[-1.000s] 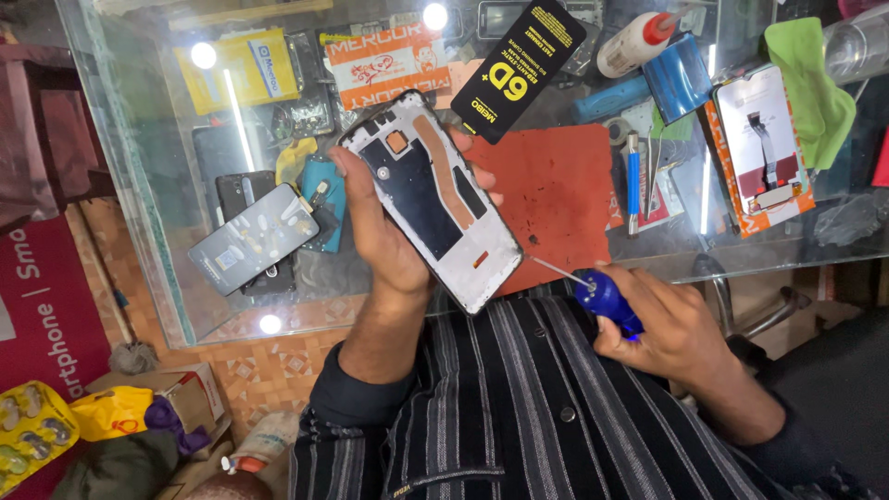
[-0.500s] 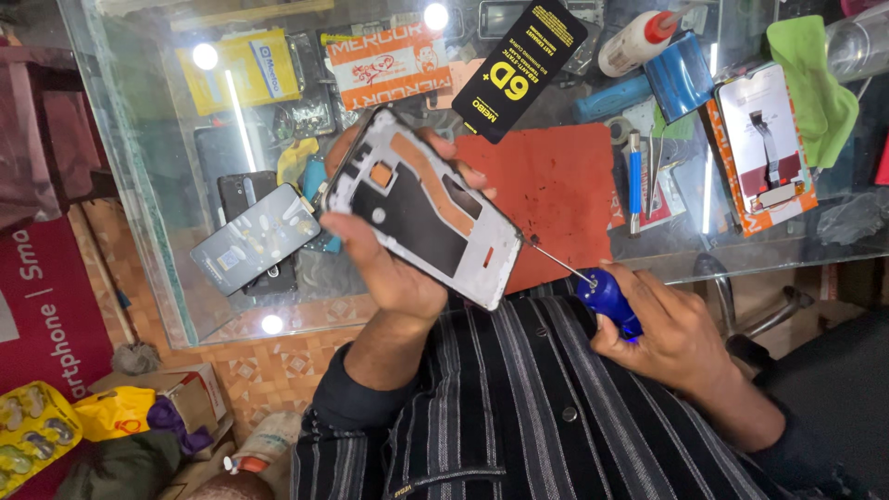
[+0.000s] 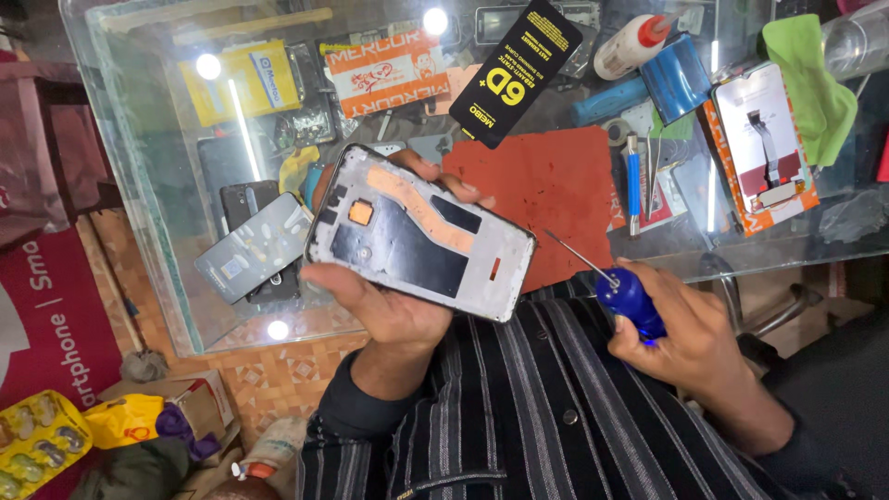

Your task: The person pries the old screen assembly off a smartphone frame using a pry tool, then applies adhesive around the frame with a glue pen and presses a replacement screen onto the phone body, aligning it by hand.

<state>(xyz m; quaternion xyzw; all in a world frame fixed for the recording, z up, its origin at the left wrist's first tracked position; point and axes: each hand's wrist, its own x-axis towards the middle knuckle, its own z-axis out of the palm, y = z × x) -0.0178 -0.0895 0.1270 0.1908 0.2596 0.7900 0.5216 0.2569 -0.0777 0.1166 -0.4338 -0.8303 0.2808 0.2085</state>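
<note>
The left hand point(image 3: 389, 306) holds a silver-grey opened phone frame with an orange strip inside point(image 3: 421, 233), lifted above the near edge of the glass-topped desk point(image 3: 139, 185). The frame's long axis runs from upper left to lower right: the camera-cutout end points up-left toward the desk, the other end points down-right toward the person's striped shirt point(image 3: 519, 407). Its open inner side faces the camera. The left fingers point(image 3: 444, 181) wrap closed round the far long edge, the thumb lying along the near one.

The right hand point(image 3: 690, 338) is closed round a blue-handled screwdriver with a thin metal shaft point(image 3: 625, 296). The shaft points up-left, its tip just beside the frame's lower right corner; whether it touches cannot be told.

Behind the frame lies a red rectangular work mat point(image 3: 556, 194), bare in the middle. A grey metal phone plate point(image 3: 255, 245) lies on the desk left of the frame, near but apart. Open room lies between the two hands, over the shirt.
</note>
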